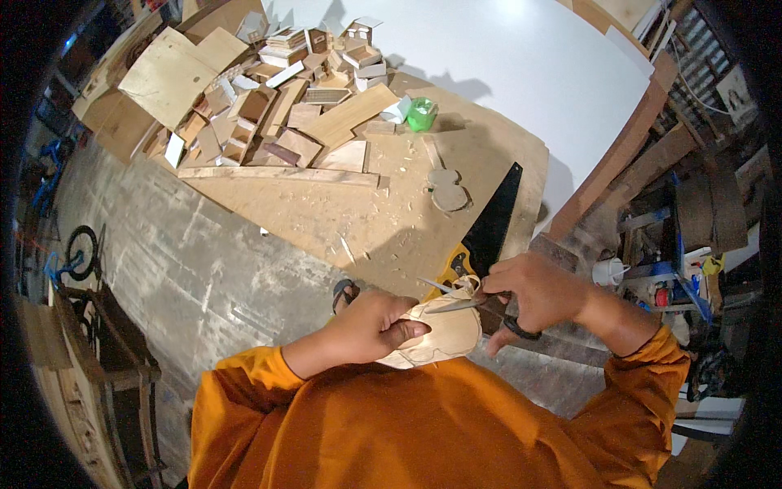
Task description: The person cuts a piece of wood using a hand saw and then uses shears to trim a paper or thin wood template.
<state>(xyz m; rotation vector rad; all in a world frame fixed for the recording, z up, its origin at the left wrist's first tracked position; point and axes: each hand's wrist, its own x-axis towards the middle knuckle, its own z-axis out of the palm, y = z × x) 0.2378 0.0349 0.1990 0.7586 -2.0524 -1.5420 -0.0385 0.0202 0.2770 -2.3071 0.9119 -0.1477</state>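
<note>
In front of my orange shirt, my left hand (379,326) grips a thin, pale wooden piece (452,332) with a rounded outline and dark drawn lines. Its thumb presses on the upper face. My right hand (533,289) is closed around the handles of dark metal scissors (456,305). The scissor blades are apart and point left, at the far edge of the piece. A curled strip (468,284) stands up by the blades. Just beyond lies a handsaw (491,216) with a black blade and yellow handle.
A brown board (305,204) carries wood shavings, a rounded wooden cutout (446,191) and a green container (422,114). Wooden offcuts and small boxes (285,106) are heaped at the far left. A white sheet (521,73) lies beyond. Cluttered shelving (660,269) stands at right.
</note>
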